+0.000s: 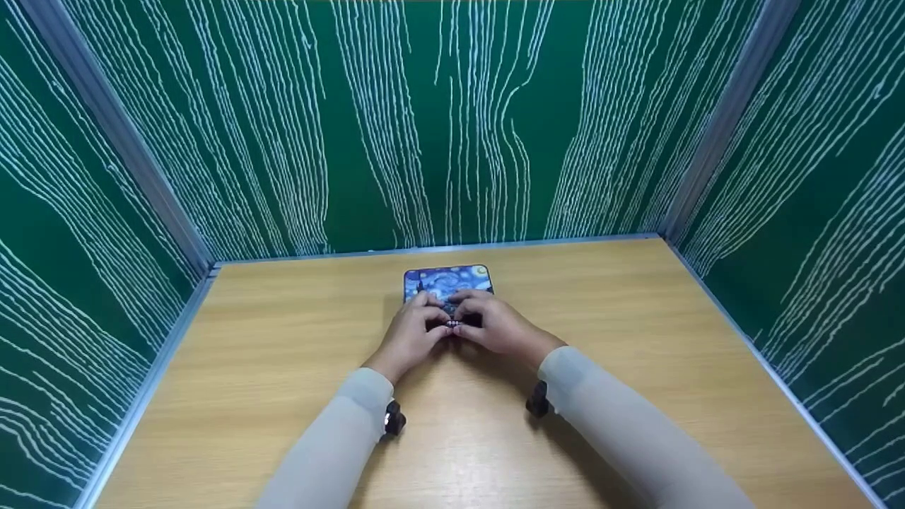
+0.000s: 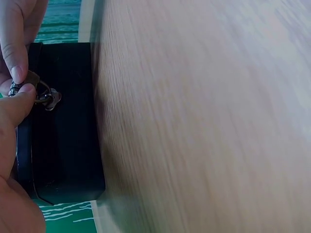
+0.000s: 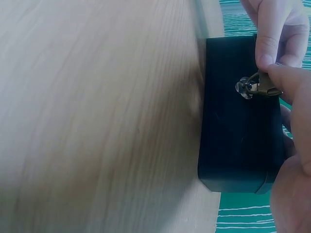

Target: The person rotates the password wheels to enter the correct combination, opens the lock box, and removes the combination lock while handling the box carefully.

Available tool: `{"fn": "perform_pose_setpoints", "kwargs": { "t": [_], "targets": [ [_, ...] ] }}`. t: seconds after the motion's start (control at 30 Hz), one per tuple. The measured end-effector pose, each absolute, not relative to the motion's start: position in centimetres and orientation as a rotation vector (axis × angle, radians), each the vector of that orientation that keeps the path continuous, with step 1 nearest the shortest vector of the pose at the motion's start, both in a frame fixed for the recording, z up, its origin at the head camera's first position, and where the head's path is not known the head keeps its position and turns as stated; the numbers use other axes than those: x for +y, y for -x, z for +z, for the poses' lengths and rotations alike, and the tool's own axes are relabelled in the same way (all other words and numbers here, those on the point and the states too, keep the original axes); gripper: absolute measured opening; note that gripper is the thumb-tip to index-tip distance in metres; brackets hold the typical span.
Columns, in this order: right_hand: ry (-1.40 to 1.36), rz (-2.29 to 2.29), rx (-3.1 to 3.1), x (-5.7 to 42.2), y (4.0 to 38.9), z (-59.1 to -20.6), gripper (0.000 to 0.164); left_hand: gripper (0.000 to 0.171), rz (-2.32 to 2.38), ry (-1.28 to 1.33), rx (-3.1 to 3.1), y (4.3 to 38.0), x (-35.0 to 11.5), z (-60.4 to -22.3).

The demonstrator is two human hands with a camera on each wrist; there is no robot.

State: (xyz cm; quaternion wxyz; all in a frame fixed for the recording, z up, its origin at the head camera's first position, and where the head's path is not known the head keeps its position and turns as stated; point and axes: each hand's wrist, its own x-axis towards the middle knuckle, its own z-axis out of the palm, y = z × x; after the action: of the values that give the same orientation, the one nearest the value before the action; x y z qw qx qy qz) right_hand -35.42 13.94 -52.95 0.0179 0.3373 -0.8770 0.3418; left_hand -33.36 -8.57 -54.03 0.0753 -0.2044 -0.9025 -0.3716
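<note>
A dark box (image 2: 68, 145) with a swirling blue painted lid (image 1: 452, 279) sits on the table. On its front side a metal clasp (image 2: 54, 101) carries a small brass-coloured padlock (image 3: 266, 86), its shackle through the clasp. A row of number-like dials shows along the padlock in the head view. My left hand (image 1: 411, 329) pinches one end of the padlock by thumb and fingers. From the other side, my right hand (image 1: 500, 324) pinches it too, its thumb near the left one. Fingers of both hands lie over the lid's near edge. The dial digits are too small to read.
The wooden table (image 1: 283, 396) reaches out on all sides of the box. Green walls (image 1: 269, 127) with white wavy lines and metal-coloured corner posts (image 1: 728, 113) enclose its back and sides. Each wrist wears a small black camera (image 1: 394, 418).
</note>
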Motion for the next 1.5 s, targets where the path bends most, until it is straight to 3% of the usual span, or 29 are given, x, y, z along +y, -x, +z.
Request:
{"fn": "perform_pose_setpoints", "kwargs": {
  "t": [1.5],
  "targets": [
    [-1.020, 1.095, -2.741, 14.00, 35.53, -53.18, 0.010, 0.012, -1.156, 0.575, -2.737, 33.31, -8.49, -54.02]
  ]
}}
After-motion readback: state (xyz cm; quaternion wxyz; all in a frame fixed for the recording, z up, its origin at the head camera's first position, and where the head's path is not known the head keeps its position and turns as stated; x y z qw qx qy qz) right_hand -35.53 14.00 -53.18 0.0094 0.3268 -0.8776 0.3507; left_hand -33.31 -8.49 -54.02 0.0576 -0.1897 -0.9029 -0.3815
